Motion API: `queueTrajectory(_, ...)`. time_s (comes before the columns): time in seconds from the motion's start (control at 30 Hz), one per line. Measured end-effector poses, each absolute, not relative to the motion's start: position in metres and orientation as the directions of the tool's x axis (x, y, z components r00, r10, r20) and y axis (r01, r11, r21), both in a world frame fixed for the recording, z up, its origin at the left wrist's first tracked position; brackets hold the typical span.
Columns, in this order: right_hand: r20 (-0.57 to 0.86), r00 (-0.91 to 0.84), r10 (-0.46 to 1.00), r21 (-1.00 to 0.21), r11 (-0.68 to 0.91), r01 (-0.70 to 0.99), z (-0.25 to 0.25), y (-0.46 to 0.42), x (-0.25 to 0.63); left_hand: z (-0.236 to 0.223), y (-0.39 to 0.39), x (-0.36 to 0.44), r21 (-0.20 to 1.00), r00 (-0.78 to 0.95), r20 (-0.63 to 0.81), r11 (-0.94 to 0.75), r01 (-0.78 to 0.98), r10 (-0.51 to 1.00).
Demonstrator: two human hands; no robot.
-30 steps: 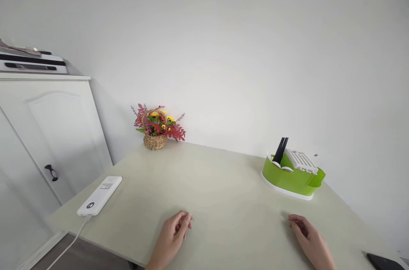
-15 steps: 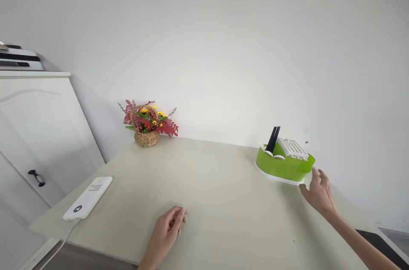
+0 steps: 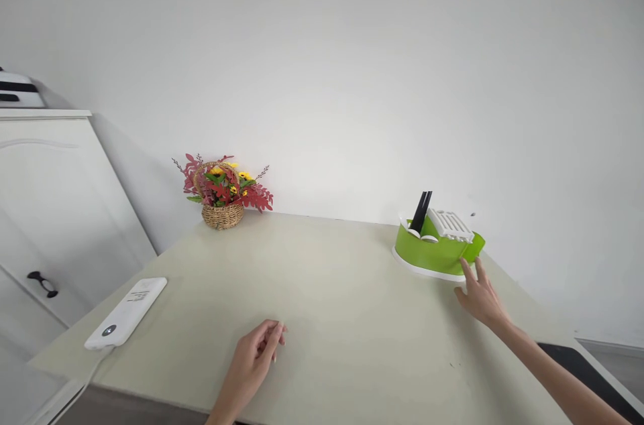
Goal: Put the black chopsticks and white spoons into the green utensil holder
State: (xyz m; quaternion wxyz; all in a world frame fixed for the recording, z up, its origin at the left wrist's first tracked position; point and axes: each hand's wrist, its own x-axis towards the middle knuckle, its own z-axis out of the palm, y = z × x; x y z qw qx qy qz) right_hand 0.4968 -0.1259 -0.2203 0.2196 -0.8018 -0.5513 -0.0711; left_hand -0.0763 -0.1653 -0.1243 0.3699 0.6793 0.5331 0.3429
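At the right of the table stands a green and white utensil caddy (image 3: 427, 256) shaped like a boat. Black sticks, perhaps chopsticks (image 3: 420, 212), lean upright in its left part, and a white slatted cover (image 3: 451, 224) tops its middle. My right hand (image 3: 481, 297) is open with fingers spread, its fingertips in front of the caddy's right end; whether they touch it I cannot tell. Lower down, my left hand (image 3: 254, 354) rests at the near side of the table, fingers curled in and thumb against them, with nothing visible inside.
A wicker basket of artificial flowers (image 3: 223, 216) sits at the back left against the wall. Near the left edge lies a white power bank (image 3: 128, 311) with a cable. A white cabinet (image 3: 55, 190) stands left of the table, and a black flat object (image 3: 583, 368) is at lower right.
My right hand has shifted left, from beside the caddy's right end to in front of it. The whole view has turned slightly right. My left hand keeps its curled pose.
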Motion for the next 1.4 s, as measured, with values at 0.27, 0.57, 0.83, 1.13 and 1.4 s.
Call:
queueTrajectory(0.27,0.338,0.352,0.873,-0.284,-0.262,0.922,-0.21,-0.14,0.449,-0.123,-0.165,-0.077,0.858,0.202,0.044,-0.14,0.495,0.978)
queueTrajectory(0.57,0.482,0.177,0.858,-0.304,-0.026,0.952,-0.197,-0.146,0.351,-0.12,-0.166,-0.073,0.855,0.184,0.038,-0.127,0.502,0.982)
queueTrajectory(0.83,0.578,0.086,0.812,-0.309,0.12,0.944,-0.18,-0.17,0.25,-0.126,-0.166,-0.075,0.875,0.203,0.057,-0.147,0.462,0.977)
queueTrajectory(1.13,0.583,0.047,0.811,-0.356,0.203,0.912,-0.167,-0.197,0.23,-0.113,-0.137,-0.072,0.878,0.092,0.161,-0.185,0.441,0.983)
queueTrajectory(1.4,0.511,0.155,0.845,-0.574,0.202,0.793,-0.179,-0.222,0.247,-0.019,-0.027,0.001,0.742,0.103,0.469,-0.455,0.493,0.877)
